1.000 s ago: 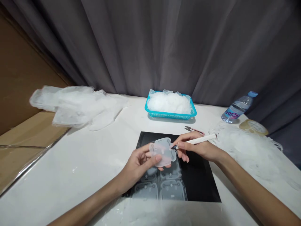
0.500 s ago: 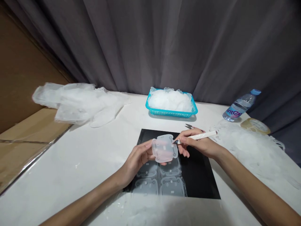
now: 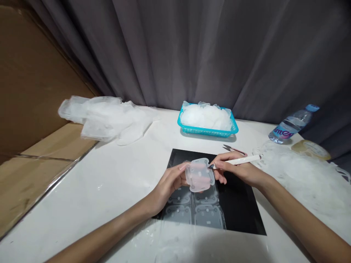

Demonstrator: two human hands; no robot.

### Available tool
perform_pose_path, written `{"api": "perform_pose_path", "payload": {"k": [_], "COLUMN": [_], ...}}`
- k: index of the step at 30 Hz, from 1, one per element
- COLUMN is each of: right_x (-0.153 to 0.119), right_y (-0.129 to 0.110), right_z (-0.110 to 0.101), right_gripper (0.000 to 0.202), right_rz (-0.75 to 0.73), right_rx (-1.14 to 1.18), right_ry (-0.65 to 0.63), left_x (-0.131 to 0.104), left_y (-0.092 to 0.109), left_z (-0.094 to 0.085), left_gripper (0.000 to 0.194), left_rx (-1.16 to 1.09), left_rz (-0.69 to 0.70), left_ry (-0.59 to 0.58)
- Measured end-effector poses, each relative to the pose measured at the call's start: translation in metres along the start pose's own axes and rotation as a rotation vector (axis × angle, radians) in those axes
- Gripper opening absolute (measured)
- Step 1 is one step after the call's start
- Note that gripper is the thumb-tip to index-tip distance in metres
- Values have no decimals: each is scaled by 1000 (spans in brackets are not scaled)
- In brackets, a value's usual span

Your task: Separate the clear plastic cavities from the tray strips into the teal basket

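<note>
My left hand (image 3: 171,182) pinches the left edge of a translucent silicone piece (image 3: 200,176), roughly square with notched edges and small holes. Its fingers show through from behind. In my right hand (image 3: 233,166) is a white pen-shaped craft knife (image 3: 244,160), held like a pencil, with its dark tip at the piece's upper right edge. Below both hands lies a black mat (image 3: 238,208). On its left part rests a clear moulded sheet (image 3: 208,215) with several similar shapes, partly hidden by my left hand.
A blue basket (image 3: 208,132) heaped with translucent pieces stands at the back. Small thread snips (image 3: 233,149) lie behind my right hand. To the right are a water bottle (image 3: 292,126), a tape roll (image 3: 311,149) and a scrap pile (image 3: 307,179). Translucent sheets (image 3: 109,118) lie back left, near cardboard (image 3: 55,146).
The whole view has shifted, so things appear farther right. The silicone piece is tilted slightly differently in my left hand, and the knife tip stays at its upper right edge.
</note>
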State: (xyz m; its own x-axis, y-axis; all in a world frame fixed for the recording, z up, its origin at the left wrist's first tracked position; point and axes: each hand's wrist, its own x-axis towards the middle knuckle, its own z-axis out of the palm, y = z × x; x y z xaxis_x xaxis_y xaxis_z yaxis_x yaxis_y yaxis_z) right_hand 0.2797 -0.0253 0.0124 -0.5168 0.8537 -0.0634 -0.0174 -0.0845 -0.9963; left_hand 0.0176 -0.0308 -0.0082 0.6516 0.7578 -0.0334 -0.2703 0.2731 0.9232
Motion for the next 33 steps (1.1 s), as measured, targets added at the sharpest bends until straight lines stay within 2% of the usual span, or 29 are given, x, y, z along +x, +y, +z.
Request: {"api": "perform_pose_path", "payload": {"k": [7, 13, 17, 25, 33], "right_x": [-1, -2, -2, -4, -5], "right_y": [0, -7, -9, -12, -10], "right_z": [0, -3, -3, -5, -8], "right_gripper": [35, 34, 34, 32, 28], "right_rz": [5, 4, 12, 12, 5], "right_rx": [-18, -70, -71, -118, -163], "right_ry": [-7, -27, -14, -16, -36], "left_x": [-2, -4, -4, -3, -2], "left_y": [-3, 4, 6, 7, 10], "left_z": [-1, 2, 4, 5, 4], "left_gripper": [50, 40, 40, 35, 27], "left_rx": [49, 175, 199, 204, 312], "left_rz": [-20, -51, -73, -52, -14], "left_ry": [35, 41, 47, 51, 86]}}
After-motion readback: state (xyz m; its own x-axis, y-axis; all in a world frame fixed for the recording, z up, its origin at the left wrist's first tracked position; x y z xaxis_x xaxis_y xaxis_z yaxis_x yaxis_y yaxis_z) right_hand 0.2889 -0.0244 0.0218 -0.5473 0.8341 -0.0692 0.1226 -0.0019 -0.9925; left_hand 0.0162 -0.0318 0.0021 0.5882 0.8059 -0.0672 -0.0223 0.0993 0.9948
